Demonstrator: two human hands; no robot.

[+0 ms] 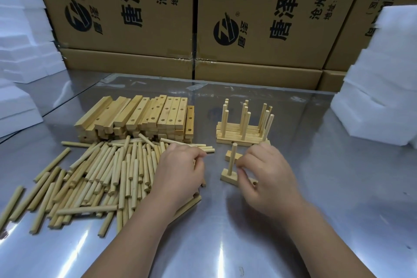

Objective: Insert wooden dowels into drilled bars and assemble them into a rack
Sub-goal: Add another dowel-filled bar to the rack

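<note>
1. White foam blocks [24,36] are stacked at the far left; the frame edge cuts them off.
2. A loose pile of dowels [94,174] lies on the metal table [225,244], left of centre. Its right part is hidden beneath the left hand.
3. A stack of drilled bars [144,117] stands just behind the pile. The lower layers are hard to make out.
4. The left hand [180,171] rests on the right edge of the dowel pile, fingers curled downward. Whether it grips a dowel cannot be determined; the fingertips are hidden.
5. A drilled bar [228,176] lies on the table between the hands, with one upright dowel [232,158] seated in its left end. A second bar end [230,156] shows just behind it.
6. The right hand [266,171] covers the remainder of this bar. Fingers are bent over it; closure on the bar cannot be confirmed.
7. Finished bars with upright dowels [244,124] stand behind the right hand, packed together; their count is unclear.
8. Cardboard boxes [259,29] line the rear. More foam blocks [383,88] are stacked at the right, cut off by the frame.
</note>
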